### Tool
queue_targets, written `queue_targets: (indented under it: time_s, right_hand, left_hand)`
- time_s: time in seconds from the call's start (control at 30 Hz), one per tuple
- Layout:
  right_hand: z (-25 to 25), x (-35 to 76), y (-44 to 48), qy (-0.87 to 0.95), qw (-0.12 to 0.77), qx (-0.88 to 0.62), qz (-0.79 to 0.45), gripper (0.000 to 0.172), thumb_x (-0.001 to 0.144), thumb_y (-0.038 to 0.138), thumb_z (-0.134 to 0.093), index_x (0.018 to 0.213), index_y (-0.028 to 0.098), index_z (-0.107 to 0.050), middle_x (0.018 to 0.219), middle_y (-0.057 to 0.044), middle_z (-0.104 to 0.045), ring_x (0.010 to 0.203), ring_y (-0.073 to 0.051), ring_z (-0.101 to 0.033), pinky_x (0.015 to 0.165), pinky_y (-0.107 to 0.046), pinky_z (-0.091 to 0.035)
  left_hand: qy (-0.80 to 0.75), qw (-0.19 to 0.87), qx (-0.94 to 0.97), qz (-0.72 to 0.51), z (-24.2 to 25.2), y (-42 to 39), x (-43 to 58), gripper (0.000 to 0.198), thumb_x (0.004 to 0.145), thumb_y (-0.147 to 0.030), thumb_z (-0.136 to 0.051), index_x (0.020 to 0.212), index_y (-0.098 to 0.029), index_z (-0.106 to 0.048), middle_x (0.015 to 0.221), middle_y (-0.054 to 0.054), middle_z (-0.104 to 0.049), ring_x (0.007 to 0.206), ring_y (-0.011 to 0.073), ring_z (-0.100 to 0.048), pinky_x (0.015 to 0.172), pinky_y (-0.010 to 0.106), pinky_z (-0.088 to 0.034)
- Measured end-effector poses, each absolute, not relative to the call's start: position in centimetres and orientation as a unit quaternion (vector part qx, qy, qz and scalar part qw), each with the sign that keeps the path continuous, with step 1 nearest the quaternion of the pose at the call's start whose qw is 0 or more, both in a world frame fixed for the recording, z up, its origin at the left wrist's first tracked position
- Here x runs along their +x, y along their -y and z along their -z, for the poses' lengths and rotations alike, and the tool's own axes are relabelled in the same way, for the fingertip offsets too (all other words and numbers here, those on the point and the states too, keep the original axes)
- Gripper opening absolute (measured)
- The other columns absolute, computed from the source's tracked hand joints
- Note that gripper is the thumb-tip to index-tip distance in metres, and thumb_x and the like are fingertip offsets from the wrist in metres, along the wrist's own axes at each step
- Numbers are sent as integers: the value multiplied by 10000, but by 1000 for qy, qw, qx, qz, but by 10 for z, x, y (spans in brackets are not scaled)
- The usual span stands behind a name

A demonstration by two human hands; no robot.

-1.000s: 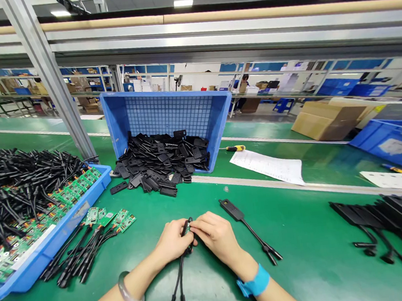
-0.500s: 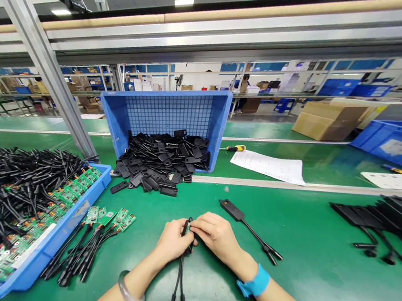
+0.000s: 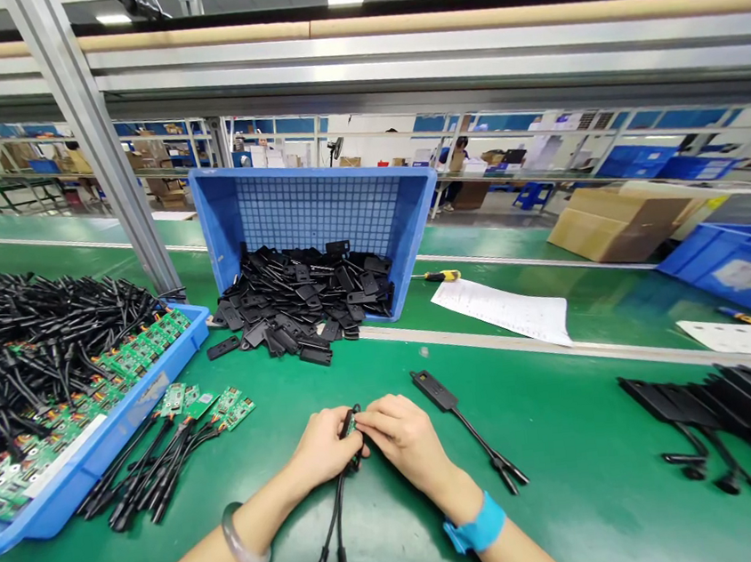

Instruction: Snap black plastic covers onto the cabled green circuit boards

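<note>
My left hand [image 3: 322, 447] is closed round a small black plastic housing [image 3: 356, 409], thumb toward me. A green circuit board [image 3: 352, 425] shows in the housing between my fingers, and two black cables [image 3: 339, 522] with plug ends hang down from it. At the same piece, my right hand [image 3: 402, 443] pinches with thumb and forefinger at the board's edge; the fingertips hide the exact contact. To the right of that hand lies a black cased unit [image 3: 434, 390] with a forked cable. Left of my hands, several green boards with black cables [image 3: 178, 445] lie in a bunch.
A blue crate [image 3: 420, 231] on its side spills black plastic housings [image 3: 310, 292]. At left, a blue tray [image 3: 158, 384] is heaped with cabled boards. Black cased units [image 3: 731, 413] are piled at right. Beyond lie a screwdriver [image 3: 442, 276], a paper sheet [image 3: 505, 307] and a cardboard box [image 3: 611, 220].
</note>
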State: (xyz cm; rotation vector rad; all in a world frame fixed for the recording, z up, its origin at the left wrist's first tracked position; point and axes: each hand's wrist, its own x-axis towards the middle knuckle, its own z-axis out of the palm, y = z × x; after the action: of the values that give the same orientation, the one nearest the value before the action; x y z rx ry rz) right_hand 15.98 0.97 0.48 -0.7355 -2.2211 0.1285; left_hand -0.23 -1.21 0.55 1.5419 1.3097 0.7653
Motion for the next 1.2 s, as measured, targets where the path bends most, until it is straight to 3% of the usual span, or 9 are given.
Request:
queue_targets:
  time_s: [0.27, 0.43, 0.7, 0.8, 0.9, 1.03, 1.2]
  right_hand:
    - [-4, 159, -10, 871, 391, -293, -60, 269, 975, 294, -453, 879, 191, -682, 783, -43, -664, 706, -159, -558, 635, -302, -375]
    - [-9, 162, -13, 886, 349, -290, -97, 261, 975, 261, -435, 854, 184, -653, 788, -51, -627, 741, -172, -540, 672, -299, -412]
    - [-13, 157, -12, 922, 259, -287, 3, 292, 980, 182, -324, 811, 149, -560, 772, -73, -532, 720, -204, -454, 617, -316, -391]
    - [-17, 157, -14, 919, 246, -306, -33, 221, 967, 169, -356, 820, 165, -521, 799, -61, -529, 748, -194, -473, 648, -300, -415]
    - [-24, 170, -39, 875, 223, -428, -45, 152, 945, 140, -421, 828, 171, -514, 830, -44, -552, 782, -164, -522, 704, -265, -438]
    - [-27, 208, -94, 787, 173, -592, 18, 193, 941, 120, -435, 791, 128, -556, 779, -55, -571, 756, -164, -572, 706, -293, -465]
    - [-29, 231, -130, 762, 133, -633, 35, 157, 914, 289, -585, 952, 137, -599, 903, -27, -606, 771, -145, -604, 690, -298, -524]
  left_hand:
    - [-536, 477, 624, -310, -5, 11, -3, 181, 695, -224, -444, 789, -170, -588, 682, 20, -698, 525, 151, -618, 467, 205, -412]
    - [-528, 491, 626, -296, 0, 10, -3, 199, 672, -209, -441, 795, -161, -591, 656, 27, -689, 497, 150, -612, 450, 205, -412]
    - [-499, 572, 576, -302, 2, 7, -4, 166, 620, -192, -468, 756, -154, -555, 614, 35, -662, 452, 145, -583, 421, 207, -416]
    - [-501, 594, 539, -326, -2, 4, -5, 159, 654, -240, -484, 781, -153, -524, 608, 35, -643, 440, 133, -566, 411, 209, -424]
    - [-505, 607, 478, -386, -7, 2, -7, 236, 699, -321, -514, 862, -153, -488, 642, 29, -627, 492, 137, -588, 434, 216, -451]
    - [-488, 629, 427, -429, -11, 3, -7, 464, 688, -421, -604, 1042, -149, -476, 693, 15, -607, 551, 143, -599, 452, 223, -466]
    - [-473, 630, 427, -444, -9, 5, -5, 584, 612, -419, -722, 1074, -136, -505, 701, 10, -589, 600, 132, -559, 474, 227, -476]
